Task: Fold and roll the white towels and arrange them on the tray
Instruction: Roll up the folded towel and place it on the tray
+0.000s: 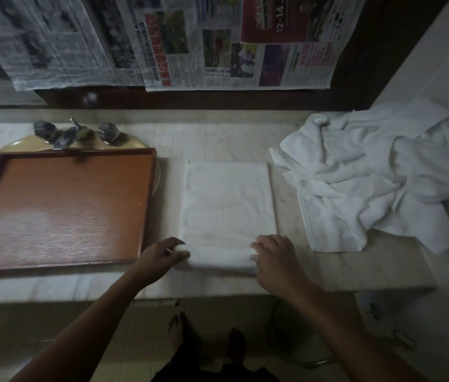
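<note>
Two hands are gripping the towel (229,199) at its rolled near edge, left hand (162,255) and right hand (275,257) at opposite ends, probably so the roll is starting straight. It is lying on the tabletop (218,139), between the tray (63,205) and the heap of towels (377,172).

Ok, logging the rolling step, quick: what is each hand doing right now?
Left hand: grips the rolled near end of the folded towel.
Right hand: grips the same roll's other end.
</note>
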### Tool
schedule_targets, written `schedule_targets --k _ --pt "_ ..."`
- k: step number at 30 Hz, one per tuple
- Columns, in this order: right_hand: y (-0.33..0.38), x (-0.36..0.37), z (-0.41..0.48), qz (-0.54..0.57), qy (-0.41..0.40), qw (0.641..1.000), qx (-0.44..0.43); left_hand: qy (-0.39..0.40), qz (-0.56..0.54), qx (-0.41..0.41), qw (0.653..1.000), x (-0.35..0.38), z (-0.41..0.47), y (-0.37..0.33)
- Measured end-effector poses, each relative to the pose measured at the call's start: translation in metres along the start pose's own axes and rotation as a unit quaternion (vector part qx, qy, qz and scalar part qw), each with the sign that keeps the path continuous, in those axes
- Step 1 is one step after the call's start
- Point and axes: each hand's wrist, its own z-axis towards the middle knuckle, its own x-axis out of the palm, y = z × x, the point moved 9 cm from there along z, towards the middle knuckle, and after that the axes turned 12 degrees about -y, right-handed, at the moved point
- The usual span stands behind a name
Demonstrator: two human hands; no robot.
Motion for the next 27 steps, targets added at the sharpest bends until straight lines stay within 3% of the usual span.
schedule_targets --k 4,7,9,13,17,20,27 --pt "0.045 0.007 -0.023 0.004 -0.082 0.996 -0.037 -0.006 0.03 -0.003 1.0 0.002 0.007 0.001" --pt "0.061 0.024 -0.036 -0.034 -0.066 0.997 -0.022 -0.005 0.057 -0.024 0.998 0.005 0.011 0.003" --pt "0.06 0.031 -0.037 -0.05 -0.057 0.997 -0.022 -0.045 0.115 -0.017 0.992 0.004 0.008 -0.002" --pt "0.053 0.033 -0.026 -0.068 -0.054 0.995 -0.039 -0.156 0.237 0.151 0.947 0.018 -0.022 -0.056" --pt "0.047 0.037 -0.013 -0.075 -0.03 0.995 -0.053 -0.092 0.292 0.268 0.914 0.073 -0.039 -0.078" --pt "0.044 0.033 0.001 -0.072 0.007 0.996 -0.052 -0.046 0.332 0.247 0.909 0.086 -0.024 -0.063" --pt "0.037 0.016 0.038 -0.108 0.069 0.989 -0.076 -0.027 0.397 0.239 0.886 0.072 0.019 -0.064"
